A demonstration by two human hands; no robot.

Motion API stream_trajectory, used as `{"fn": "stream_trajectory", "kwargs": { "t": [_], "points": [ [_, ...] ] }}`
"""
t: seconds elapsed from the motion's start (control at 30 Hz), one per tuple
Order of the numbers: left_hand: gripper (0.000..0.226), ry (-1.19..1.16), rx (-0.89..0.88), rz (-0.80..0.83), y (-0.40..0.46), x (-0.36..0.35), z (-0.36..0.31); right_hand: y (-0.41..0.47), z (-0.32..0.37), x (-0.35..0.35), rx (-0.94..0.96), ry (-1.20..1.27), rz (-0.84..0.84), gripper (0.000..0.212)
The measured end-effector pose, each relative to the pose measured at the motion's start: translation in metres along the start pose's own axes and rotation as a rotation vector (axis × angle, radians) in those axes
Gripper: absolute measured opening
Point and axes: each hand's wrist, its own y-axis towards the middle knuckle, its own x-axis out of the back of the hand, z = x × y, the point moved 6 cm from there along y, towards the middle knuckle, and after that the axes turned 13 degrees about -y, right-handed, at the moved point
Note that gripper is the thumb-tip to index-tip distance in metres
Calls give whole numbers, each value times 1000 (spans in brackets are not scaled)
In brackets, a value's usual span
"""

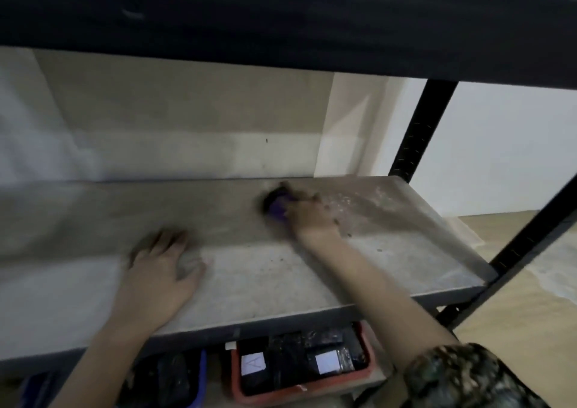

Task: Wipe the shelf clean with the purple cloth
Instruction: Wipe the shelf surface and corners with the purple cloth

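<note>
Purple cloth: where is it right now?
Head view: the purple cloth lies bunched under the right hand, far back on the grey shelf board, right of centre, beside scattered debris.

Shelf [281, 270] board open left of my left hand [162, 270]; upper shelf beam [281, 17] limits headroom; black post [418, 126] blocks right-rear corner.

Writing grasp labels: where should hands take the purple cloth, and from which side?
Grip the purple cloth on its bunched top, from above and the shelf's front edge. It lies wadded far back; the right hand already covers it so.
</note>
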Motion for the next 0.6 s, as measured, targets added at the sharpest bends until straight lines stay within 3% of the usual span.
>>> {"fn": "stream_trajectory", "kwargs": {
  "t": [0.07, 0.13, 0.27, 0.33, 0.4, 0.6],
  "points": [
    [90, 1, -6, -9, 1, -1, -1, 14, -36, 0, -221, -81, -48, 33],
    [89, 6, -11, -17, 4, -2, 1, 18, -39, 7, -319, -41, -102, 32],
    [84, -13, -14, -23, 6, -6, 6, 24, 56, 30, 32, 49, -234, 46],
    [83, -30, -14, -18, 8, -7, 7, 25, 112, 19, 210, 12, -175, 47],
    [83, -32, -7, -18, 9, -8, 9, 34, 131, 4, 244, -29, -96, 44],
    [89, -2, -21, -1, 3, -5, 7, 53, 1, 3, -278, 22, -145, 39]
  ]
}}
